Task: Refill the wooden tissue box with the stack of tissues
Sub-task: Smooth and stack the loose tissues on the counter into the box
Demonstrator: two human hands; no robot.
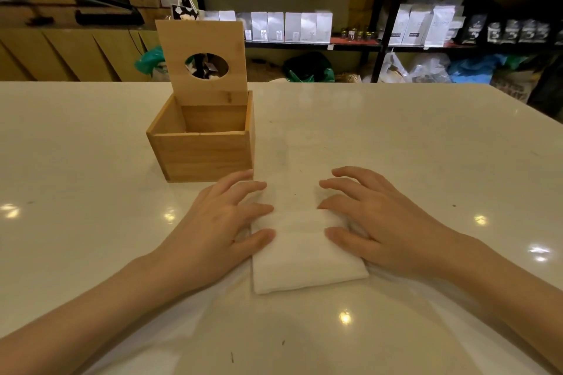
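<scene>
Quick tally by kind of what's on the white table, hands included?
Wooden tissue box, lid standing open: 1
Stack of tissues: 1
Hands, left hand and right hand, both flat on the stack's sides: 2
Total: 4

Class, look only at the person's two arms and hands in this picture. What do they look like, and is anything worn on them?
Both arms are bare from the edge of the picture to the fingertips: no sleeves, gloves, watch, bracelet or rings show. The left hand and right hand have slim fingers with short, plain nails. No marks or bandages can be made out.
</scene>
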